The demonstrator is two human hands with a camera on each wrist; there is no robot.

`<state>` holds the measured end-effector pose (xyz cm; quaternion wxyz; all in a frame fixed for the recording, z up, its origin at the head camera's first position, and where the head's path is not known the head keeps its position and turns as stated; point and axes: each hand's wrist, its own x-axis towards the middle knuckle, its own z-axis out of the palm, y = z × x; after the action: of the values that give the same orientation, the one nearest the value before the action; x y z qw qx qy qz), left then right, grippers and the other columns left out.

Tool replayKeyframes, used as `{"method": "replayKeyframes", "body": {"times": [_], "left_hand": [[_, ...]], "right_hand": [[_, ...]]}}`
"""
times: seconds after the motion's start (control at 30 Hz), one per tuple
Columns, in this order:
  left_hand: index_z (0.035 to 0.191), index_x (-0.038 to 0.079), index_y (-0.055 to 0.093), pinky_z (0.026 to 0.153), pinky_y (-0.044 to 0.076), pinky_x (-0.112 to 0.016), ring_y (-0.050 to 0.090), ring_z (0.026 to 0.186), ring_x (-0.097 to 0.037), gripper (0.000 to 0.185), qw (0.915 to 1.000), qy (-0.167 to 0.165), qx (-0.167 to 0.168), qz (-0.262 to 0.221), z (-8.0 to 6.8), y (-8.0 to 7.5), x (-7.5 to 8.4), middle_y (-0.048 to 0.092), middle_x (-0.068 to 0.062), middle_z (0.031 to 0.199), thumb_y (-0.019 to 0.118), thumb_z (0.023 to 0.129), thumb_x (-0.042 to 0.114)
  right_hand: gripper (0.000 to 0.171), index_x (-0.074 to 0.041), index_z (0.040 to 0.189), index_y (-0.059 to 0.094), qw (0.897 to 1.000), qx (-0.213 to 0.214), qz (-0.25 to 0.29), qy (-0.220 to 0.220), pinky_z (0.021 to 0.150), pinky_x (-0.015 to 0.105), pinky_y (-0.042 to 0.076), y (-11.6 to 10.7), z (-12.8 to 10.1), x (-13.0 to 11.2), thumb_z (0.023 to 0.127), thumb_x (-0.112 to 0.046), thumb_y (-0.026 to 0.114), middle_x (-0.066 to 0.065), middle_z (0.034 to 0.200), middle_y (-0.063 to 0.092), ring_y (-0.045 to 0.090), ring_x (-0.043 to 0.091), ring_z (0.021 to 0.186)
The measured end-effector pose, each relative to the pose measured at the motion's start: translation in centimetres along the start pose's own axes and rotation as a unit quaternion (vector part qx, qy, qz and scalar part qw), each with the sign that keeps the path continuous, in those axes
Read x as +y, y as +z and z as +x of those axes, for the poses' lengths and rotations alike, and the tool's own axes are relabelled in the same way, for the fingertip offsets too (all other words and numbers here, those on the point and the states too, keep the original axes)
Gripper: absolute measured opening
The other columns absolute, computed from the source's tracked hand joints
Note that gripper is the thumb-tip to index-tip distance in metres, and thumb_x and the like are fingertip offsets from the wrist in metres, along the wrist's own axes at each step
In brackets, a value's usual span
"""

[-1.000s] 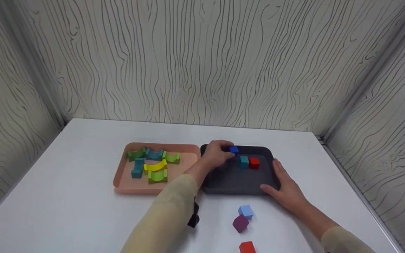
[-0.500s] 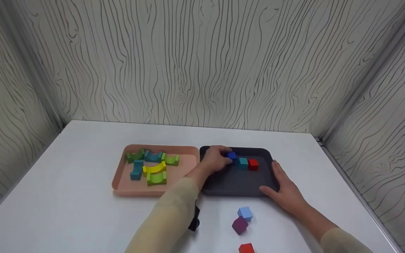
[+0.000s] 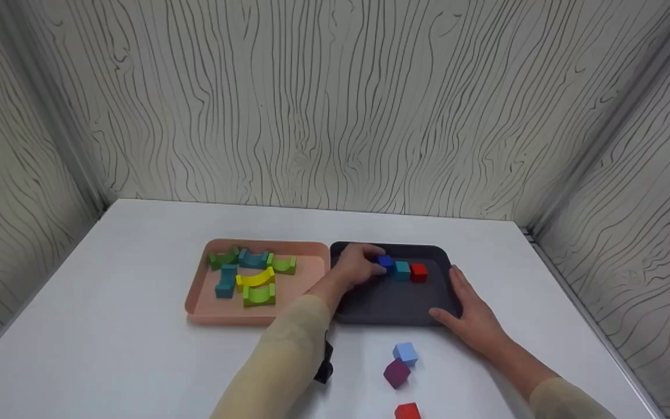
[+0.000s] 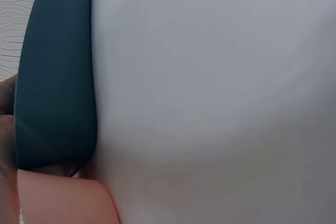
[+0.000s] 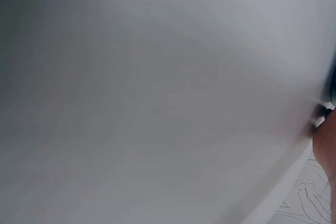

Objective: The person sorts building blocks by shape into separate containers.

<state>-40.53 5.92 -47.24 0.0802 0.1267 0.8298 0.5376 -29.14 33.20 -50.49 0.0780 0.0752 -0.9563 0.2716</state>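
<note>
In the head view, my left hand [image 3: 358, 264] pinches a blue cube [image 3: 384, 263] between thumb and fingers inside the dark grey tray [image 3: 393, 304]. Right of it, a teal cube [image 3: 402, 270] and a red cube [image 3: 419, 273] sit side by side, so the three form a row. Whether the blue cube touches the teal one is hard to see. My right hand [image 3: 474, 319] rests along the tray's right edge, fingers straight and thumb at the near rim. In the left wrist view, the dark tray's wall [image 4: 58, 72] hides most of the left hand.
A pink tray [image 3: 306, 291] adjoins the dark one on the left and holds several arched blocks [image 3: 258, 279] in green, teal and yellow. Nearer on the white table [image 3: 108, 326] lie a light blue cube [image 3: 406, 353], a purple cube [image 3: 397, 373] and another red cube [image 3: 408, 411].
My left hand has brought the blue cube from the tray's far rim nearer to me, into line beside the teal cube. The right hand has stayed at the tray's edge.
</note>
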Motion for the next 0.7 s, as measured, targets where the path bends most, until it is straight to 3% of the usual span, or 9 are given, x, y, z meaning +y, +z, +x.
{"method": "replayKeyframes", "body": {"times": [0.4,0.7], "left_hand": [[0.128,0.012,0.078,0.109,0.051,-0.041,0.062,0.117,-0.021,0.041,0.9998,-0.02,-0.004,0.007,0.3,0.3,-0.17,0.07,-0.008,0.132,0.084,0.089,0.002],[0.138,0.01,0.07,0.114,0.047,-0.039,0.062,0.128,-0.022,0.051,0.9997,0.006,-0.014,-0.021,-0.21,-0.21,0.66,0.071,-0.005,0.135,0.086,0.09,0.008]], "right_hand": [[0.105,-0.003,0.169,0.017,1.0,0.001,-0.005,0.002,0.124,0.064,0.023,0.04,0.05,0.13,0.096,-0.055,0.073,0.017,0.176,0.015,0.017,0.044,0.16],[0.106,-0.004,0.17,0.016,1.0,-0.005,-0.009,0.008,0.124,0.064,0.023,0.07,0.18,0.17,0.097,-0.059,0.071,0.018,0.176,0.013,0.016,0.044,0.16]]}}
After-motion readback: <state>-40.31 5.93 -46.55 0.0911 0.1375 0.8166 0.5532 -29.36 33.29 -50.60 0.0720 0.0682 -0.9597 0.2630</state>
